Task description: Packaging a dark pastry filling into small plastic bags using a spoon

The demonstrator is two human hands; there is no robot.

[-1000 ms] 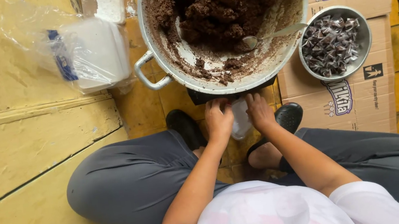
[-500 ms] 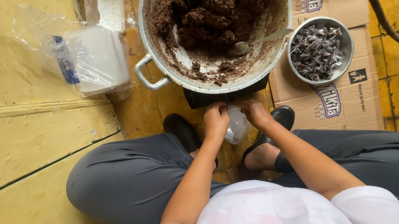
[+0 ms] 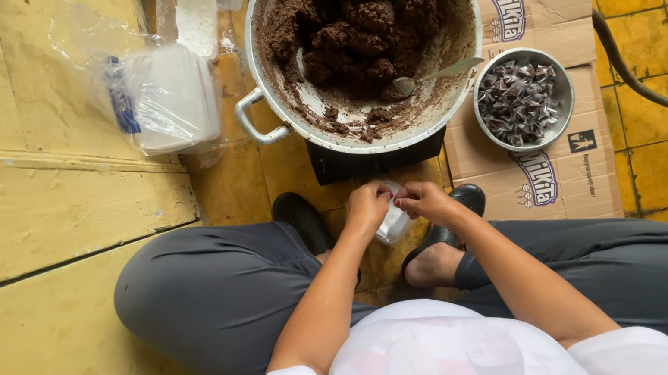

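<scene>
My left hand point(image 3: 366, 207) and my right hand point(image 3: 424, 199) meet just above my lap, both pinching a small clear plastic wrapper point(image 3: 394, 222). Beyond them stands a large metal pot point(image 3: 263, 23) holding dark brown lumpy paste point(image 3: 367, 17), with a spoon point(image 3: 432, 76) resting inside near its right wall. To the pot's right, a small metal bowl point(image 3: 564, 90) holds several dark wrapped pieces point(image 3: 517, 96). I sit cross-legged in grey trousers and black slippers.
The pot sits on a black stand point(image 3: 378, 159). Flattened cardboard point(image 3: 539, 2) lies under the bowl. A clear plastic bag with a white tub point(image 3: 173, 97) lies at left beside yellow wooden boards point(image 3: 1, 173). A dark hose point(image 3: 640, 75) curves along the tiled floor at right.
My hands have stayed together on the wrapper, fingers shifting slightly. The view has tilted, so the pot and bowl sit lower in the picture.
</scene>
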